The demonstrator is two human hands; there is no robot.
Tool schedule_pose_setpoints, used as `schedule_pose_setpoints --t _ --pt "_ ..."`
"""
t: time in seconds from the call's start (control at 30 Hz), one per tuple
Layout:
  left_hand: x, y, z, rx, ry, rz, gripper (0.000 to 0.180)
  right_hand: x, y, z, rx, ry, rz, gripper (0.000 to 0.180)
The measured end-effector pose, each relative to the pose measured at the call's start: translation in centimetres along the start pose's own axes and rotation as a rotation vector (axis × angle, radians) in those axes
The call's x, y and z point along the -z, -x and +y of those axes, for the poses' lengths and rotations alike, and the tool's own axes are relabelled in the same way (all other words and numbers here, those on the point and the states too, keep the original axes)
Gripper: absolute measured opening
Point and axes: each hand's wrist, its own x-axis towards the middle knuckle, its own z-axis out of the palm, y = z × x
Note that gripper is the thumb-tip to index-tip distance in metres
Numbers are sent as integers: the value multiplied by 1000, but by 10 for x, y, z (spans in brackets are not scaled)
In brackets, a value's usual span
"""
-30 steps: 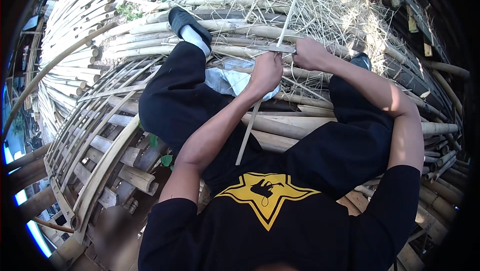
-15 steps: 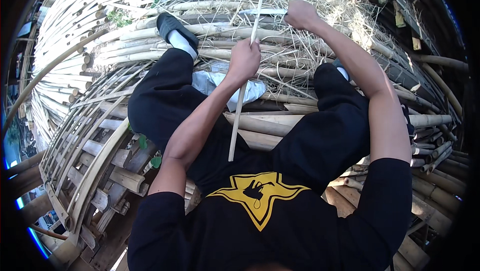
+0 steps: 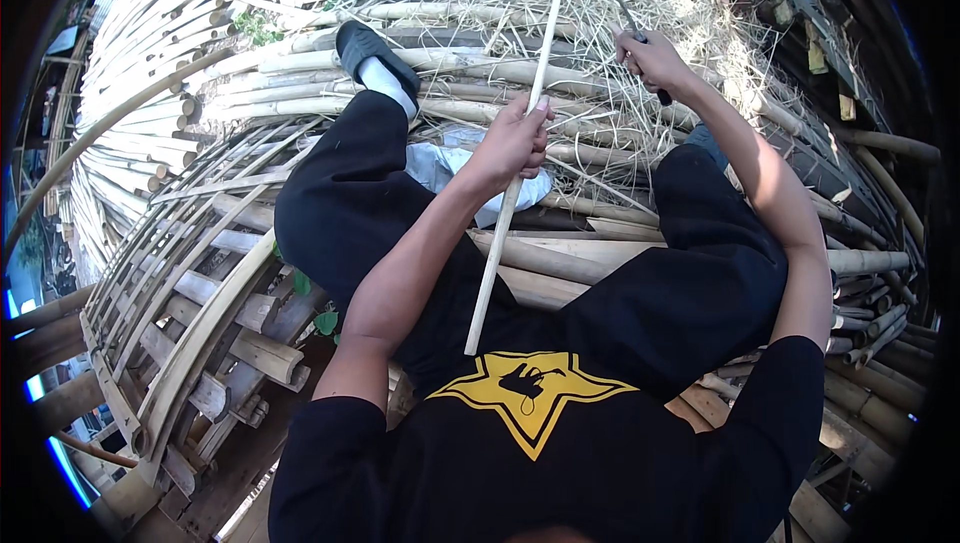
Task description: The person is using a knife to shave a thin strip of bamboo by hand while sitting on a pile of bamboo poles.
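Pale shavings [image 3: 690,18] across bamboo poles [image 3: 500,68]

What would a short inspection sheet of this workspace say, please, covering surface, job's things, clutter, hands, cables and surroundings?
Surface: bamboo poles, roughly side by side.
Job's things: long pale strip; knife.
Clutter: loose straw-like strands; whitish sheet lying on the poles.
Hands: left hand grips the strip; right hand holds the knife, apart from the strip.
Cables: nothing seen.
Surroundings: slatted frame at left; stacked poles at right.
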Motion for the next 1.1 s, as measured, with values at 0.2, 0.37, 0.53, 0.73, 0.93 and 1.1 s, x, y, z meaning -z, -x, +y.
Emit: schedule_pose_setpoints --t 0.2,0.37,0.53,0.73,0.93,1.1 --pt "-5 -1 -1 126 -45 -130 19 -48 6 -15 -48 -463 6 40" --pt "-6 -7 -2 93 -150 -66 24 -51 10 -7 -50 -466 -85 30" --pt "4 -15 -14 38 -134 -47 22 -64 25 -10 -87 -484 -110 31" --pt "8 -22 -14 24 -187 69 18 -54 16 8 242 529 -107 47" --pt "11 -34 -28 -74 -253 96 17 -76 30 6 176 633 -110 35" --pt "7 -32 -25 -147 -407 105 17 -89 39 0 210 730 -135 33"
